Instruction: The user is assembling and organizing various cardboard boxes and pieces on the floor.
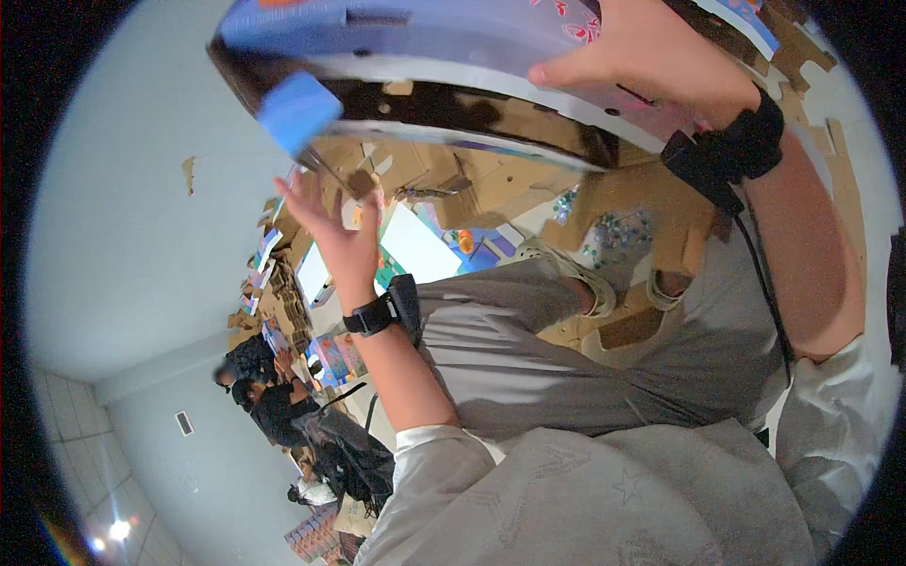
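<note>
A large blue-purple printed cardboard box point(434, 42) with a white edge and a dark slot-like gap spans the top of the view, cut off by its rim. My right hand point(642, 52) grips it at the upper right; the thumb lies on the printed face and the other fingers run out of view. Below the box's left end, my left hand point(332, 222) is raised with its fingers spread, holding nothing I can see. Just above those fingertips is a blurred blue flap point(300, 111); whether it is joined to the box I cannot tell.
Brown cardboard pieces point(491, 193) cover much of the floor. White sheets point(422, 250) and an orange round item point(465, 241) lie beyond my left wrist. Clear bags of small bluish pieces point(615, 234) sit near my feet. Several people point(283, 406) are at the lower left.
</note>
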`<state>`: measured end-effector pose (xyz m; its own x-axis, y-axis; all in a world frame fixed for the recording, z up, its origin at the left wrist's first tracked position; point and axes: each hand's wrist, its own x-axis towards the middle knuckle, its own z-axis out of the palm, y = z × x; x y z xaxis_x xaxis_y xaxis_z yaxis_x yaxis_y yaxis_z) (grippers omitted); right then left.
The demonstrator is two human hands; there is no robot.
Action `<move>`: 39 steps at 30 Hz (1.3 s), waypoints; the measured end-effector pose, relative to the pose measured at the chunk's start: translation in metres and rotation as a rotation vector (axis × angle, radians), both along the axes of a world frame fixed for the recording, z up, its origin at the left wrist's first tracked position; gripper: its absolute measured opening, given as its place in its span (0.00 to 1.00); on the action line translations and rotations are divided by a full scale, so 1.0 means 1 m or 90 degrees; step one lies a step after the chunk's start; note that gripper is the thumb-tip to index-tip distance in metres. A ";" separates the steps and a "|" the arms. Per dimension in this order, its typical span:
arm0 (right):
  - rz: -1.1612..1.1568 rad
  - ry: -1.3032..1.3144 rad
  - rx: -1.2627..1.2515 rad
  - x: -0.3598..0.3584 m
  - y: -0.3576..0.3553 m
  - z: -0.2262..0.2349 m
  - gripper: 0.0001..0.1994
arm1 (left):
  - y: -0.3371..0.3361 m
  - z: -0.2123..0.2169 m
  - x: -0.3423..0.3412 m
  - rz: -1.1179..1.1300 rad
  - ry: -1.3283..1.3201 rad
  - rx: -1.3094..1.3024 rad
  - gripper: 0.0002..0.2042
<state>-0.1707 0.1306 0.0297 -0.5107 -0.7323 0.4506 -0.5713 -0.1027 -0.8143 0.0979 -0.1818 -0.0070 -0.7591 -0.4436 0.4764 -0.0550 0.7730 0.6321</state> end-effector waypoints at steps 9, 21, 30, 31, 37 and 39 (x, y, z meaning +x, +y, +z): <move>-0.123 -0.133 -0.022 0.040 0.007 0.028 0.51 | 0.031 -0.004 -0.032 0.004 -0.123 0.305 0.51; 0.050 -0.282 -0.036 0.014 -0.021 -0.011 0.55 | 0.044 0.002 -0.014 -0.054 -0.015 0.502 0.36; -0.263 0.080 0.045 0.020 -0.036 -0.009 0.68 | 0.034 0.006 -0.005 -0.006 0.028 0.339 0.21; -0.264 0.088 0.041 0.014 -0.028 -0.007 0.68 | 0.030 0.009 -0.006 0.019 0.067 0.323 0.21; -0.113 -0.070 -0.071 -0.034 0.020 0.000 0.49 | 0.015 0.019 0.003 0.127 0.231 0.339 0.20; -0.087 -0.126 -0.115 -0.043 0.029 -0.005 0.47 | 0.012 0.018 0.005 0.116 0.265 0.307 0.20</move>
<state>-0.2134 0.1595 0.0248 -0.6900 -0.5673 0.4495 -0.4219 -0.1894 -0.8867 0.1033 -0.1694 0.0109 -0.4470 -0.7844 0.4299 0.1659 0.3996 0.9016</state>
